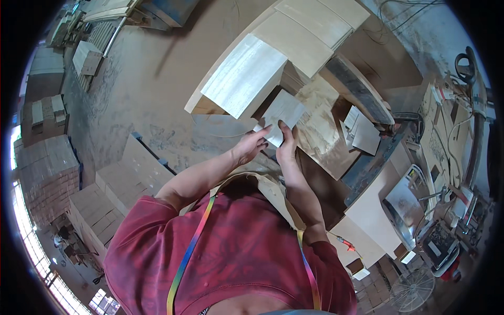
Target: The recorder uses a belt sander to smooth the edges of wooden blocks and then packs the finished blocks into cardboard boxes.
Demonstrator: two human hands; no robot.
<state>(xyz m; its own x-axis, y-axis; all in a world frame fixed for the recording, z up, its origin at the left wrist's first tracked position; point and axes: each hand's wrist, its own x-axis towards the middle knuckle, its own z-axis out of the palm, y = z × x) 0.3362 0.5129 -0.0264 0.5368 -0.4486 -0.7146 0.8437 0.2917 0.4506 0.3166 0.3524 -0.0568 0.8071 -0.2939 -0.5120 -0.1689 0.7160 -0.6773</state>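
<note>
Bench edge runs close past the hands on the right, crowded by a tall stack of pale wood panels (247, 73) just above-left and loose small panels (362, 134) to the right; open dusty concrete floor (152, 79) on the left gives free room. Worktop (320, 131) is worn, dust-coated board; workshop around it holds more panel stacks (113, 194) at lower left and a fan (412, 289) at lower right. Small thin pale wood sheet (283, 113) sits just above both hands; left hand (251, 147) pinches its lower-left edge, fingers extended; right hand (286, 147) grips its lower edge, thumb up on the face.
</note>
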